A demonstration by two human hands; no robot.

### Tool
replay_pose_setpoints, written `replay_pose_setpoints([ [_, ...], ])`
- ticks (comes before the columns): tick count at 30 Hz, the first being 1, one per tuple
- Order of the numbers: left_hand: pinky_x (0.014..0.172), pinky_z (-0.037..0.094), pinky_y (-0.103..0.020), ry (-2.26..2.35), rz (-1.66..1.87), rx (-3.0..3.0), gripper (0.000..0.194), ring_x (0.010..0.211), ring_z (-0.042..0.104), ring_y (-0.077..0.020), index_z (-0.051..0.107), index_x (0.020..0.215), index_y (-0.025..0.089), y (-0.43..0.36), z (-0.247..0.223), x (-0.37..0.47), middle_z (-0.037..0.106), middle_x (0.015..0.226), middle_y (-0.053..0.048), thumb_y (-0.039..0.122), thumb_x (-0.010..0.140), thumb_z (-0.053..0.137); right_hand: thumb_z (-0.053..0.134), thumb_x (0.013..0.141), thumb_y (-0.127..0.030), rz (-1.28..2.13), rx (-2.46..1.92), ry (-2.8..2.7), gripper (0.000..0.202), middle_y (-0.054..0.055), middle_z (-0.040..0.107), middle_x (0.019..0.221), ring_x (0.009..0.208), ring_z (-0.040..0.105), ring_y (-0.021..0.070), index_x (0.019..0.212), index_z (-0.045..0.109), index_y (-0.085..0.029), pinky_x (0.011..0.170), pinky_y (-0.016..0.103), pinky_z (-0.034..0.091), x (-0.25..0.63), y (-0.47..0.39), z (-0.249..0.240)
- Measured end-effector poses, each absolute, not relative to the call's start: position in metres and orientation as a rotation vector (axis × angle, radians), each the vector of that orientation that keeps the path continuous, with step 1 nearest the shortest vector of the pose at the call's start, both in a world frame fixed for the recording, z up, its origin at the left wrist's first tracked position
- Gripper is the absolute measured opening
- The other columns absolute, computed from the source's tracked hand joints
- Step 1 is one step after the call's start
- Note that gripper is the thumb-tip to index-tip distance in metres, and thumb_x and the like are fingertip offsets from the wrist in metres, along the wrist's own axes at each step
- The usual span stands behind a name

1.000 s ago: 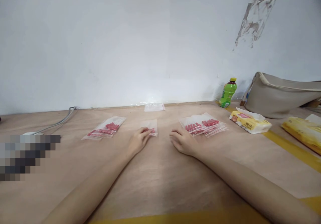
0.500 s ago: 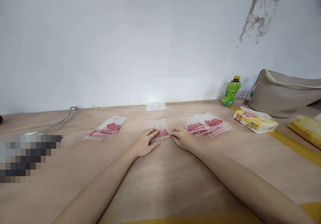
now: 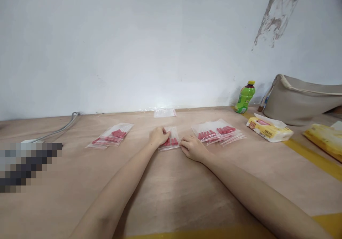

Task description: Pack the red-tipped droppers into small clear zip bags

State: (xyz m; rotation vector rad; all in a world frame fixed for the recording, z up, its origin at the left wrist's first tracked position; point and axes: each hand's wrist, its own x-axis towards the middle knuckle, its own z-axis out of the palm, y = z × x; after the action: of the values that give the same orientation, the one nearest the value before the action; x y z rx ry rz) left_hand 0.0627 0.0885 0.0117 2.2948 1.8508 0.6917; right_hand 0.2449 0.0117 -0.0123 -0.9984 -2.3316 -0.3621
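Note:
A small clear zip bag with several red stick-like pieces in it lies flat in the middle of the table. My left hand is closed at its left edge, fingers curled and thumb over the plastic. Part of the bag is hidden under that hand. At the lower right corner, the fingertips of my right hand are pinched together on the bag. More filled zip bags overlap in a pile to the right. Another pile of filled bags lies to the left.
A flat clear bag lies by the wall. At the right stand a green bottle, a tissue pack, a yellow packet and a grey bag. A cable and a blurred-out object are at the left.
My left hand has turned and moved up along the bag's left edge, its fingers now curled instead of lying across it. My right hand stays at the lower right corner.

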Motion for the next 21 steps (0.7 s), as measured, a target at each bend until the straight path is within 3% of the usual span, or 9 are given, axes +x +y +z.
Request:
replay_pose_setpoints([
  [6, 0.076, 0.042, -0.034, 1.927, 0.629, 2.279, 0.02, 0.084, 0.062, -0.0259, 0.062, 0.063, 0.016, 0.092, 0.013, 0.072, 0.067, 0.073, -0.01, 0.031, 0.073, 0.053, 0.05, 0.078, -0.013, -0.391, -1.023, -2.305, 0.012, 0.004, 0.062, 0.081, 0.075, 0.053, 0.0157, 0.082, 0.06, -0.018, 0.071, 0.029, 0.034, 0.245, 0.009, -0.01],
  [10, 0.072, 0.045, -0.032, 1.884, 0.72, 2.248, 0.017, 0.08, 0.061, -0.0218, 0.063, 0.085, 0.017, 0.091, 0.008, 0.065, 0.065, 0.081, -0.008, 0.021, 0.074, 0.05, 0.05, 0.08, -0.016, -0.376, -0.979, -2.29, 0.011, 0.004, 0.062, 0.084, 0.077, 0.053, 0.0157, 0.086, 0.059, -0.018, 0.072, 0.029, 0.033, 0.245, 0.009, -0.01],
  [13, 0.08, 0.044, -0.031, 1.774, 0.832, 2.294, 0.026, 0.088, 0.059, -0.0188, 0.062, 0.096, 0.021, 0.091, 0.004, 0.056, 0.062, 0.092, -0.006, 0.016, 0.074, 0.049, 0.047, 0.082, -0.015, -0.362, -0.941, -2.317, 0.012, 0.004, 0.061, 0.079, 0.075, 0.053, 0.0144, 0.079, 0.059, -0.017, 0.07, 0.028, 0.033, 0.244, 0.009, -0.009],
  [16, 0.089, 0.042, -0.032, 1.619, 0.898, 2.365, 0.021, 0.097, 0.055, -0.019, 0.066, 0.092, 0.02, 0.088, 0.004, 0.046, 0.06, 0.096, -0.006, 0.019, 0.076, 0.052, 0.047, 0.083, -0.015, -0.36, -0.939, -2.319, 0.014, 0.004, 0.061, 0.077, 0.075, 0.053, 0.0142, 0.077, 0.06, -0.017, 0.069, 0.028, 0.033, 0.244, 0.009, -0.009],
  [21, 0.096, 0.038, -0.031, 1.369, 0.988, 2.478, 0.028, 0.108, 0.05, -0.0175, 0.063, 0.102, 0.019, 0.048, 0.007, 0.022, 0.056, 0.111, -0.006, 0.033, 0.085, 0.046, 0.049, 0.081, -0.015, -0.455, -0.967, -2.307, 0.012, 0.004, 0.062, 0.078, 0.076, 0.053, 0.0152, 0.085, 0.06, -0.018, 0.071, 0.03, 0.032, 0.245, 0.009, -0.01],
])
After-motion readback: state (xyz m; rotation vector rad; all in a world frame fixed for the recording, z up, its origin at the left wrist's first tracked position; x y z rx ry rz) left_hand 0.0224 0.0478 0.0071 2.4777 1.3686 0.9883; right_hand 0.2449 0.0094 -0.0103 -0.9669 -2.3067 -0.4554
